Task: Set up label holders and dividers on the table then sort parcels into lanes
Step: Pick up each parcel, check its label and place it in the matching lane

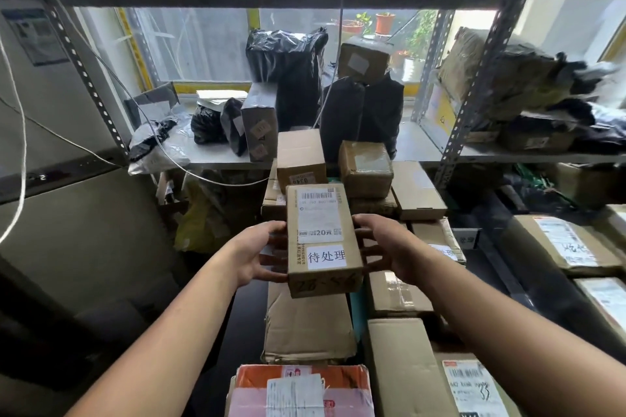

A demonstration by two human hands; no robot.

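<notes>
**My fingers clasp a small brown parcel from both sides**

My fingers [272, 262] are curled against the long sides of a small brown cardboard parcel [321, 240], and they are clamped on it, not spread free. My left hand [257, 254] takes the left side, thumb lying along the top edge and fingers tucked beneath. My right hand [389, 247] mirrors it on the right side.

The parcel is lifted clear of everything, its top face tipped toward me. It hangs above the brown cardboard cartons [308, 325] that lie in rows on the dark table [245, 332], toward the table's far end. Just beyond it, more small boxes are stacked against the front edge of a grey metal shelf [203, 152] that carries black plastic mailer bags [288, 71].

A white printed shipping label [318, 210] with a barcode covers the upper part of the top face. Below it sits a white sticker with three black Chinese characters [327, 257]. Handwritten digits run along the near end face; I cannot read them surely.

I judge the parcel stiff and square-edged, its corners uncrushed. It is probably light, since a shallow two-sided hold carries it. Bare cardboard should give dry, sure grip; the glossy label would be slicker, so I would keep my thumbs on the brown margins. The best hold seems to be the middle of the long sides, with fingers under the base. I cannot tell the contents, so I would set it down gently, label up.
</notes>
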